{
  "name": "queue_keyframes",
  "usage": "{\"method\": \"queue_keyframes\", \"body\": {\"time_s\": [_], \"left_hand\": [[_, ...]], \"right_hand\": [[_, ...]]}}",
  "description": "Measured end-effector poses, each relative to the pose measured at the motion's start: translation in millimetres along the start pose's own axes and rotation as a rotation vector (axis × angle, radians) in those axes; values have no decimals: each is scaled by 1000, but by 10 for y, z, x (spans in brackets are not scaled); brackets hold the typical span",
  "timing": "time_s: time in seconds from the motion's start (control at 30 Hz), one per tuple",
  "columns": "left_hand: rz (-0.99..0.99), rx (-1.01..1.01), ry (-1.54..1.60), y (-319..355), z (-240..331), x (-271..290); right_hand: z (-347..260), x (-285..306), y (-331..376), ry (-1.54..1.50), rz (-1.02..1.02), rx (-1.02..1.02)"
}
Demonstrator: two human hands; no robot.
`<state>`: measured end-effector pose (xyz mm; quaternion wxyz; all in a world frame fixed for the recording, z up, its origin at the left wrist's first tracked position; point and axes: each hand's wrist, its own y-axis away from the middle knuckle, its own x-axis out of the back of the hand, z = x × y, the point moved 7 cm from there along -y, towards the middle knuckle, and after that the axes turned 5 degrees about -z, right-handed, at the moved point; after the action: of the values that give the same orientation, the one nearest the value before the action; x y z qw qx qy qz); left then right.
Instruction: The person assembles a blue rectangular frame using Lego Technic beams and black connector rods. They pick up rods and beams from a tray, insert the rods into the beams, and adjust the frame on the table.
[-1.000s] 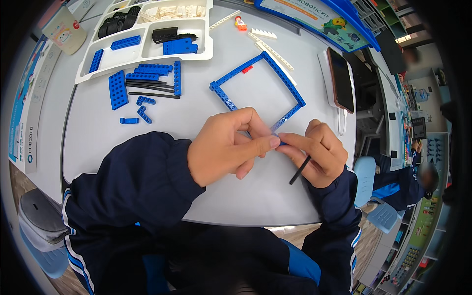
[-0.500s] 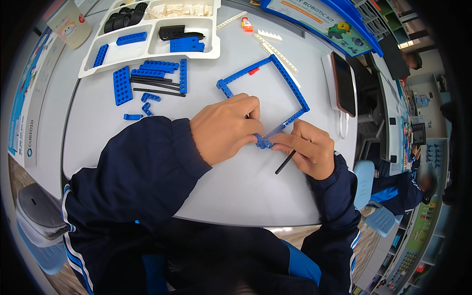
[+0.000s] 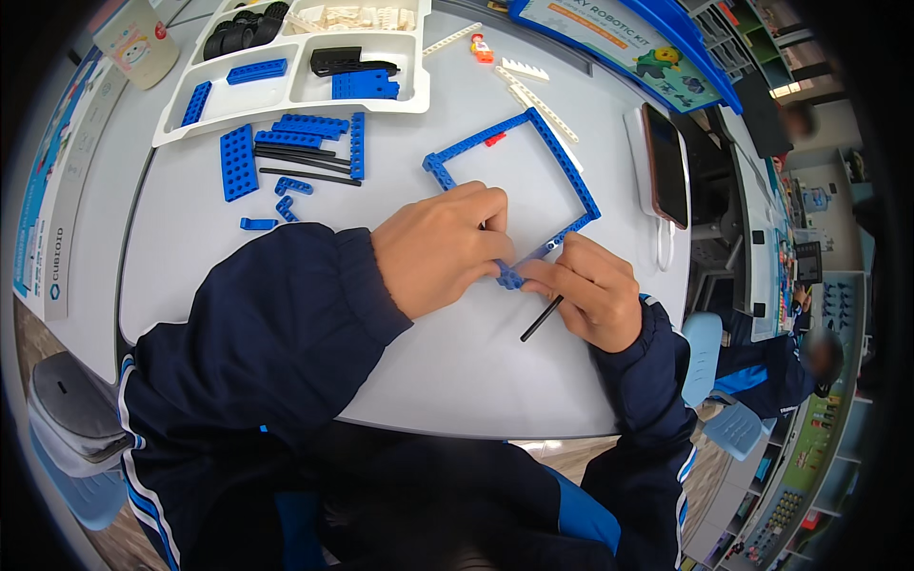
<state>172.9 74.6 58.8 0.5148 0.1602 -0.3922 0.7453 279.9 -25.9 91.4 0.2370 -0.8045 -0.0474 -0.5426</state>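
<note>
A four-sided frame of blue studded building-block beams (image 3: 566,167) lies on the table, its near corner lifted toward me. My left hand (image 3: 440,244) pinches the frame close to that corner and hides most of its left near side. From the right, the thumb and index finger of my right hand (image 3: 598,293) press on the small blue corner piece (image 3: 510,277). A black axle rod (image 3: 541,320) sticks out below the fingers of my right hand, its upper end hidden. Inside the frame lies a small red piece (image 3: 495,139).
Back left stands a white sorting tray (image 3: 416,81) with wheels and blocks. Blue plates (image 3: 239,163), black rods (image 3: 309,178) and small blue angle pieces (image 3: 293,186) lie before it. White beams (image 3: 547,109) and a minifigure (image 3: 482,49) lie beyond the frame. At right rests a phone (image 3: 665,162).
The black rod under my right hand has swung slightly, its free end shifting left and down. Both hands keep their grip on the frame's corner, nearly in place.
</note>
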Motion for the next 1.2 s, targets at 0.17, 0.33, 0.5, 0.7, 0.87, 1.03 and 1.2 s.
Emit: {"method": "queue_keyframes", "body": {"time_s": [0.17,0.33,0.5,0.7,0.87,1.03,1.2], "left_hand": [[-9,18,-10,4,-2,-11],[0,-4,-42,7,3,-24],[-15,-13,-66,11,-13,-44],[28,-23,-30,16,-17,-37],[50,-31,-23,26,-28,-51],[43,-27,-12,37,-47,-66],[39,-49,-50,41,-46,-82]], "right_hand": [[-88,-22,-7,125,-91,104],[-205,-26,-54,217,-149,193],[-404,-49,-78,356,-184,228],[-401,-55,-56,398,-208,215],[-265,-58,-60,203,-105,125],[-28,-63,-32,-175,-59,-285],[-132,-94,-68,-88,-126,-258]]}}
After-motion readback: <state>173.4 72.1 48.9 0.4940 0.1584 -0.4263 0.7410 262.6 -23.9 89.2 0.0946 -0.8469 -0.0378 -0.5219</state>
